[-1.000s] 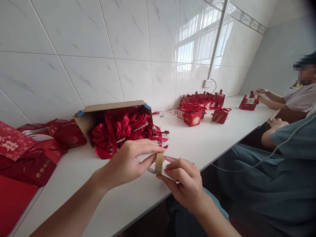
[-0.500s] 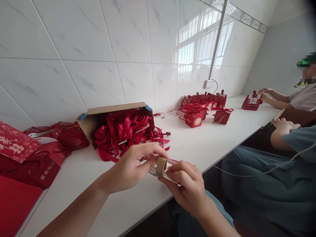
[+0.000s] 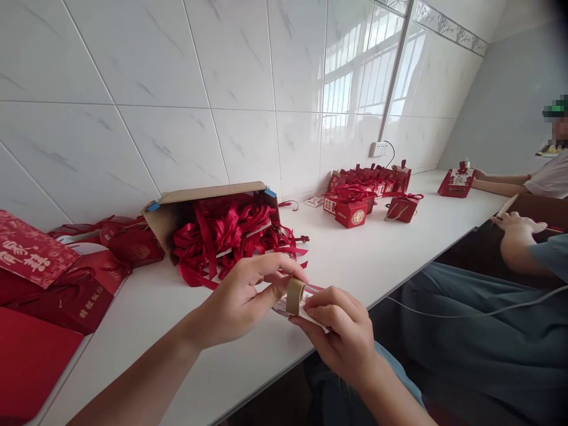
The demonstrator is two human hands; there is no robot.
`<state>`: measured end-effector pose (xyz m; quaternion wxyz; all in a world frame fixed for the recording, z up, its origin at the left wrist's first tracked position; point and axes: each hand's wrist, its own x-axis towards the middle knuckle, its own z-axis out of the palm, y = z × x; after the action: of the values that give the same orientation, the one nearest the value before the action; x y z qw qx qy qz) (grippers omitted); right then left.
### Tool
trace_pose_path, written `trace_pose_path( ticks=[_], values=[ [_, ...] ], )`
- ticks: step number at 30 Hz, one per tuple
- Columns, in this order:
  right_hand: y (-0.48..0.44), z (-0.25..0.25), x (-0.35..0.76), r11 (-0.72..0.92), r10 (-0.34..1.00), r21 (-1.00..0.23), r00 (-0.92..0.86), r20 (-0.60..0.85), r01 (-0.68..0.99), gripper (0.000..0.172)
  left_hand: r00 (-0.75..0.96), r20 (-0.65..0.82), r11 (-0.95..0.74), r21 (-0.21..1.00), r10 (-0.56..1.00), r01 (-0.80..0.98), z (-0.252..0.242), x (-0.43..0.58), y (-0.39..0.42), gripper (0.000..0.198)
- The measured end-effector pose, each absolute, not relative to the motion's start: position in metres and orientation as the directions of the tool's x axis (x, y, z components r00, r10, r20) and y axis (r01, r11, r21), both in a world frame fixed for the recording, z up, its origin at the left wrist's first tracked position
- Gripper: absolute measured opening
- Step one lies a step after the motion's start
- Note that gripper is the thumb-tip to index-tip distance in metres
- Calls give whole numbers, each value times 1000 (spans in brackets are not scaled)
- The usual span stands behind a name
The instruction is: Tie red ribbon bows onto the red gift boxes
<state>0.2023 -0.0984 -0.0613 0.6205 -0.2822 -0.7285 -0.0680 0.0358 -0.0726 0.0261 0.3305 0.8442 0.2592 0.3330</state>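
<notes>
Over the front of the white table [image 3: 213,349], my left hand [image 3: 248,296] pinches a small clear-wrapped piece with white and red on it, thumb and forefinger bent round its left end. Closed on the right end of the same clear-wrapped piece [image 3: 316,319] is my right hand [image 3: 346,331]. Between the hands a tan, ring-shaped band [image 3: 294,297] stands up from it, touched by fingers of both hands. Whether the band is a roll or a curled strip I cannot tell. My fingers hide much of the piece.
Behind my left hand, an open cardboard box [image 3: 160,228] on its side spills red ribbons [image 3: 222,231]. Red gift boxes [image 3: 80,299] crowd the left. More red boxes [image 3: 350,214] stand along the tiled wall. At right, a person's hand [image 3: 519,223] rests near a brown box.
My hands keep their hold on the clear-wrapped piece and tan band, with hardly any shift. The view has turned slightly. The farther person's hands have dropped lower behind a red bag.
</notes>
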Motion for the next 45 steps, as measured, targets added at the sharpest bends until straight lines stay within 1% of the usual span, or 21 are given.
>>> trace_pose_path(
  ticks=[8,12,17,25,31,36,40,45],
  values=[
    [-99,-59,202,832,319,-247,-63,946,497,12,642,410,-633,758,648,155,23,38,-74,28],
    [-100,-60,203,831,312,-242,-58,948,501,12,640,404,-629,761,653,161,24,39,-73,23],
    [-100,-60,203,827,309,-232,-69,949,512,14,650,381,-600,786,658,146,25,40,-73,25],
    [-101,-59,204,826,294,-212,-77,953,523,13,656,363,-581,801,662,143,25,42,-73,21],
    [-100,-60,204,829,304,-229,-67,950,511,14,647,374,-582,803,664,133,25,42,-72,24],
    [-100,-61,203,834,306,-239,-56,950,498,14,635,386,-582,803,669,125,26,41,-74,19],
    [-100,-61,203,822,284,-219,-46,958,525,14,625,377,-585,795,683,160,27,40,-74,17],
    [-98,-61,207,787,250,-177,-43,967,591,11,662,331,-572,800,673,182,27,38,-72,15]
  ],
)
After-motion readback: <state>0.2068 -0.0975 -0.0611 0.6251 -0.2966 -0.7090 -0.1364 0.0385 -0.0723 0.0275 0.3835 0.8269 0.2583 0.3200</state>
